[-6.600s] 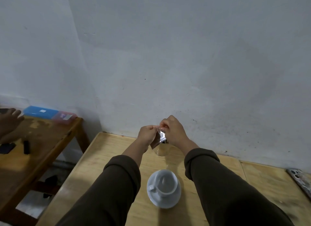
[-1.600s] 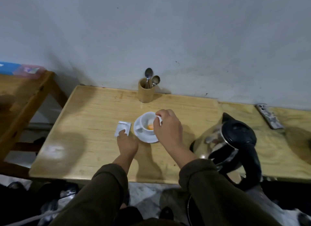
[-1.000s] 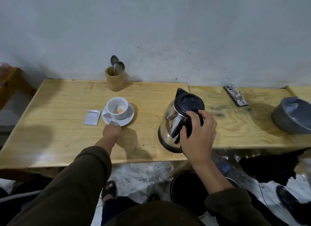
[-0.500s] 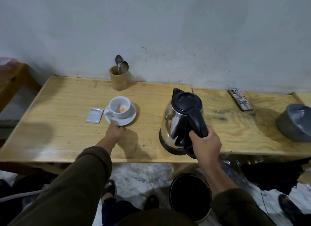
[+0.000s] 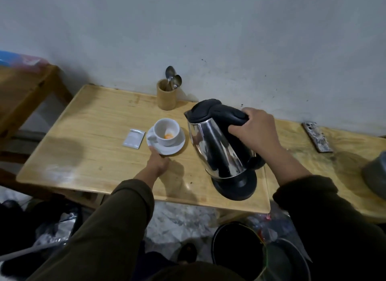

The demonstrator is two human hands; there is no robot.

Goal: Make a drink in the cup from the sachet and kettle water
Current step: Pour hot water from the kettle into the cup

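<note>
A white cup [image 5: 167, 132] with orange powder at its bottom stands on a white saucer [image 5: 177, 147] on the wooden table [image 5: 87, 155]. My left hand [image 5: 157, 161] touches the saucer's near rim. My right hand [image 5: 254, 132] grips the black handle of the steel kettle [image 5: 217, 149], which is lifted and tilted left, its spout just right of the cup. No water is visibly pouring. A silver sachet [image 5: 133, 138] lies flat left of the saucer.
A wooden holder [image 5: 166, 97] with two spoons stands by the wall behind the cup. A phone [image 5: 317, 136] lies to the right, and a grey bowl [image 5: 376, 174] sits at the right edge. A black bucket [image 5: 236, 251] stands on the floor. Another wooden table [image 5: 23, 88] is at left.
My right hand has lifted the kettle by its handle, carried it left toward the cup and tilted it. My left hand stays at the saucer.
</note>
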